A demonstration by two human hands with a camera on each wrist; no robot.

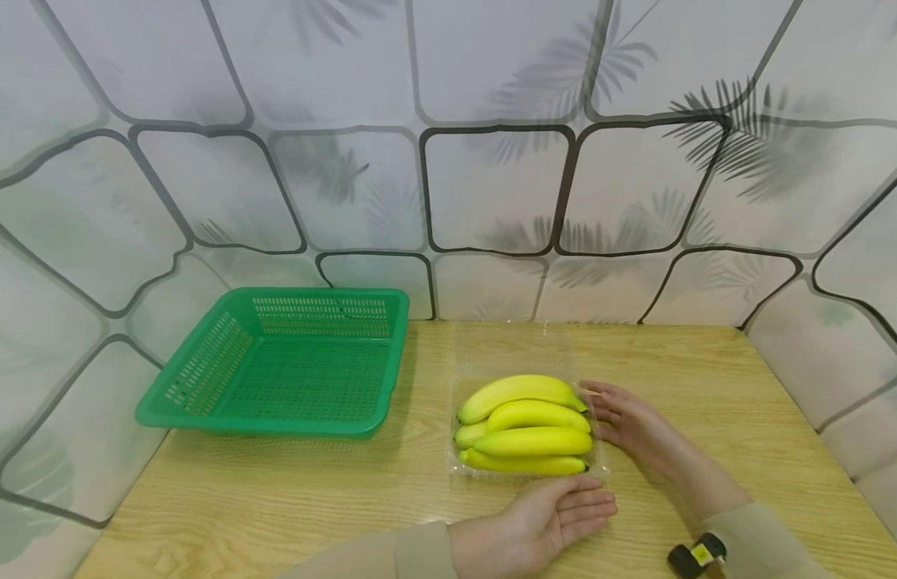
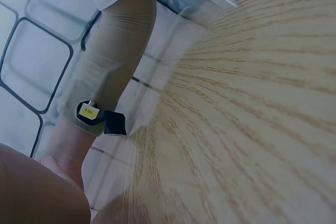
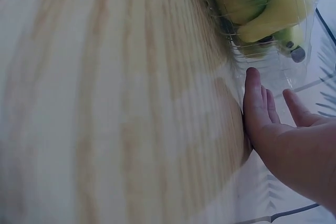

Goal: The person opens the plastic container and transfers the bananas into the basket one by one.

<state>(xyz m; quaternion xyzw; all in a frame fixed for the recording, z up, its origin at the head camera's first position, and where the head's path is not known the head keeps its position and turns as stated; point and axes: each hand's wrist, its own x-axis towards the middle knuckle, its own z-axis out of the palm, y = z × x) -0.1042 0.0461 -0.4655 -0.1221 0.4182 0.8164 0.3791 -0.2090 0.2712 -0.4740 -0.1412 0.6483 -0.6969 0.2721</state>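
Note:
Several yellow bananas lie in a clear plastic box on the wooden table, its transparent lid folded back behind them. My right hand is at the box's right side, fingers loosely extended with their tips right at its edge. In the right wrist view that hand has its thumb and fingers apart beside the box. Just in front of the box's near edge, my left hand is turned palm toward the right with straight fingers. Neither hand holds anything.
A green plastic basket with slotted sides stands on the table to the left of the box. A patterned wall covering rises behind and along both sides. A black wrist camera sits on the right sleeve.

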